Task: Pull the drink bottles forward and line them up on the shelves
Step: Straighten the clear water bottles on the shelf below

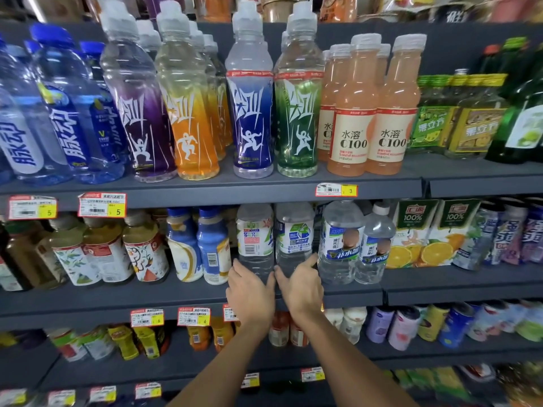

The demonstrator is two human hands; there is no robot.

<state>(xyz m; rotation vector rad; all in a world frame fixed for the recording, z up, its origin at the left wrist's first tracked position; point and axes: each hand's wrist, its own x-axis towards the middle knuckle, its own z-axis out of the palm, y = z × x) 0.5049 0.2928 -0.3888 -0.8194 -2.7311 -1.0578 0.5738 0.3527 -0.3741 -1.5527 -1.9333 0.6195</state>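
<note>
Middle shelf: both hands are reaching in side by side. The left hand is wrapping round the base of the barcode-label bottle. The right hand is wrapping round the base of the neighbouring clear bottle, and the thumbs are lying close together between the two. Both bottles are standing upright. Blue-capped bottles are sitting just left, and a larger water bottle is sitting just right. Sports drinks are lining the front of the upper shelf.
</note>
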